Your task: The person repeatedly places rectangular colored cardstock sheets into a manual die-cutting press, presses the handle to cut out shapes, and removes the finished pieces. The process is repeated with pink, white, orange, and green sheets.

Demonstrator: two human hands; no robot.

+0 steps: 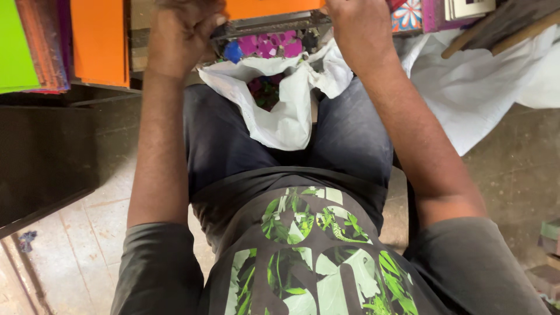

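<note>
My left hand (181, 32) and my right hand (359, 26) are raised at the top of the head view, both gripping the ends of a flat grey metal tool (268, 24) with an orange sheet (271, 7) lying on it. Just below the tool, an open white plastic bag (280, 111) rests on my lap between my knees. Several small pink, purple and blue cut-out pieces (268, 46) sit at the bag's mouth. My fingertips are cut off by the frame's top edge.
Orange sheets (99, 41) and green and red sheets (23, 46) stand stacked at the upper left above a dark shelf (41, 157). A white cloth (484, 87) lies at the right. Patterned boxes (420, 14) sit at the top right. Tiled floor (81, 245) below.
</note>
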